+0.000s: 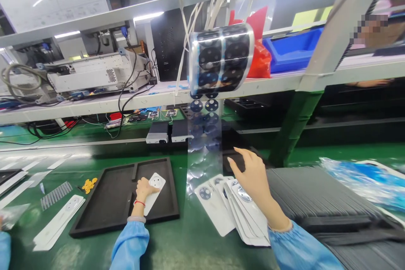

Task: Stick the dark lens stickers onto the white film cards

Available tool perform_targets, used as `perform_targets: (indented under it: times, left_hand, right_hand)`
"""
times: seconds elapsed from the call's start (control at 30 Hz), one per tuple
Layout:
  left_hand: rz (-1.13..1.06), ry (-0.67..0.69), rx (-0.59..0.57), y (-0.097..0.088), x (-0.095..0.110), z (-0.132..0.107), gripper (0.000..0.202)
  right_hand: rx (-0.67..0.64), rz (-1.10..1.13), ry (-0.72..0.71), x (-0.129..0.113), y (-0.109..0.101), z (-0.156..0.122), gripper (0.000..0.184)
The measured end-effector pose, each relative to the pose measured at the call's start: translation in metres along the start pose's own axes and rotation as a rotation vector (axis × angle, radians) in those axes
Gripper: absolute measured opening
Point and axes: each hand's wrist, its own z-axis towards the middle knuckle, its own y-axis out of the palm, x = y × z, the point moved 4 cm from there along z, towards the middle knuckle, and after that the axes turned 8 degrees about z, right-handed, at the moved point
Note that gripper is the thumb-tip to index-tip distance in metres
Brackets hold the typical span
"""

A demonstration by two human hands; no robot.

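Observation:
My left hand (144, 189) is closed on a white rounded panel (153, 202) with a round camera cutout near its top. It holds the panel tilted over a black tray (107, 194). Thumb and fingers apart, my right hand (251, 175) is raised with nothing visible in it. Below that hand lies a fanned pile of similar white panels (218, 211), several bearing dark round stickers. A clear strip with dark round stickers (204, 135) hangs between my hands, from a roll (221, 59) above.
Two more white panels (58, 223) lie left of the tray, near yellow pieces (90, 185). Dark stacked sheets (319, 194) and blue plastic wrap (367, 183) are at right. A shelf (142, 99) crosses above the bench, with a blue bin (294, 52). Another person's sleeve (4, 249) shows at far left.

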Motion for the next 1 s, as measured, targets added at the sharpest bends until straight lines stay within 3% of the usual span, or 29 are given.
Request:
perform_targets:
  times: [0.1, 0.17, 0.37, 0.47, 0.53, 0.63, 0.77, 1.0]
  left_hand:
    - [-0.251, 0.121, -0.115, -0.008, 0.017, -0.008, 0.034]
    - [-0.457, 0.239, -0.205, -0.014, 0.04, -0.017, 0.031]
    - [-1.02, 0.563, -0.446, -0.024, 0.152, -0.045, 0.036]
    - [-1.11, 0.601, -0.605, -0.018, 0.201, -0.054, 0.028]
    - [-1.13, 0.588, -0.687, -0.014, 0.22, -0.058, 0.022]
    - [-1.142, 0.556, -0.76, -0.013, 0.23, -0.063, 0.017]
    - [-1.154, 0.516, -0.792, -0.019, 0.227, -0.072, 0.013]
    - [-1.142, 0.456, -0.798, -0.033, 0.223, -0.086, 0.011]
  right_hand:
    - [0.005, 0.064, -0.127, -0.028, 0.005, 0.022, 0.037]
    - [-0.01, 0.09, -0.215, -0.044, 0.014, 0.037, 0.038]
    - [-0.099, 0.098, -0.432, -0.076, 0.048, 0.068, 0.045]
    - [-0.115, 0.081, -0.471, -0.079, 0.058, 0.072, 0.047]
    - [-0.117, 0.07, -0.482, -0.077, 0.06, 0.073, 0.048]
    - [-0.109, 0.066, -0.509, -0.073, 0.062, 0.073, 0.039]
    - [-0.065, 0.093, -0.55, -0.071, 0.065, 0.074, 0.018]
    - [0.026, 0.153, -0.537, -0.077, 0.062, 0.068, 0.032]
